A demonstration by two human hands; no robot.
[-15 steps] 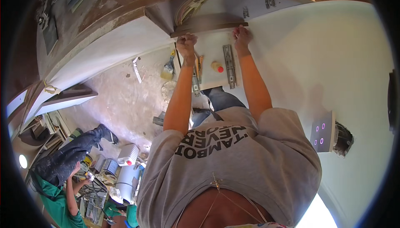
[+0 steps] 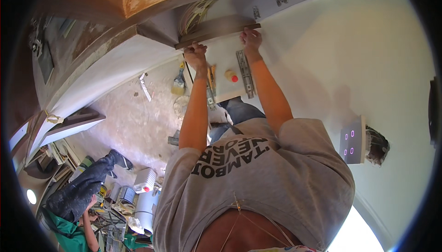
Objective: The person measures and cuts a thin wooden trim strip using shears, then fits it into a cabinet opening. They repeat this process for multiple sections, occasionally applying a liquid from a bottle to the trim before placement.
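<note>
A narrow brown board (image 2: 218, 37) spans the front of an open cabinet compartment, slightly tilted with its right end farther off. My left hand (image 2: 195, 56) is closed at the board's left part, fingers curled against its near edge. Near the right end, my right hand (image 2: 251, 41) pinches the same edge. Between my forearms, on a white surface, lie a metal drawer slide (image 2: 244, 73), a small red-capped bottle (image 2: 231, 75), thin yellow-orange tools (image 2: 212, 77) and a second metal slide (image 2: 210, 99). Left of my left forearm lies a paintbrush (image 2: 178, 82).
Loose cables (image 2: 197, 14) hang inside the compartment. A white wall (image 2: 322, 63) with a switch panel (image 2: 352, 141) runs along the right. On the floor at lower left are a co-worker's legs (image 2: 80, 183), paint cans (image 2: 126, 194) and a white container (image 2: 145, 179).
The view has shifted, so most things sit farther left. The board's left end has come a little nearer, and my left fingers have loosened slightly. The co-worker's arms have moved.
</note>
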